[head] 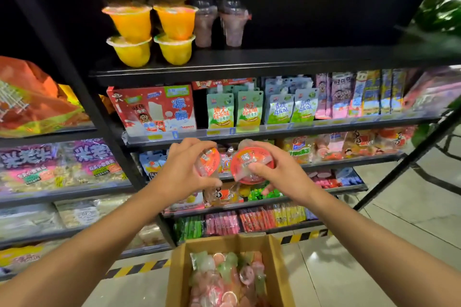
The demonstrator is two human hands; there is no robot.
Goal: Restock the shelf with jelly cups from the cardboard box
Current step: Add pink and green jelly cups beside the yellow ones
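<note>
My left hand [183, 169] grips a jelly cup [209, 161] with a red-orange lid, tilted on its side. My right hand [277, 172] holds a second red-lidded jelly cup [250, 164], lid facing me, thumb across the lid. Both cups hover side by side in front of the middle shelves. Below, on the floor, stands the open cardboard box [178, 271] filled with several pink, green and orange jelly cups [224, 276]. The top black shelf [249, 62] carries stacked yellow and orange jelly cups [152, 35] and two purple domed cups [219, 23] at its left.
The top shelf's right half is bare. Lower shelves hold a red carton [154, 107], drink pouches [249, 109] and snack packs. A second rack [57, 169] with bagged goods stands left. Black-yellow hazard tape [139, 268] runs along the floor; a slanted black bar [409, 159] stands right.
</note>
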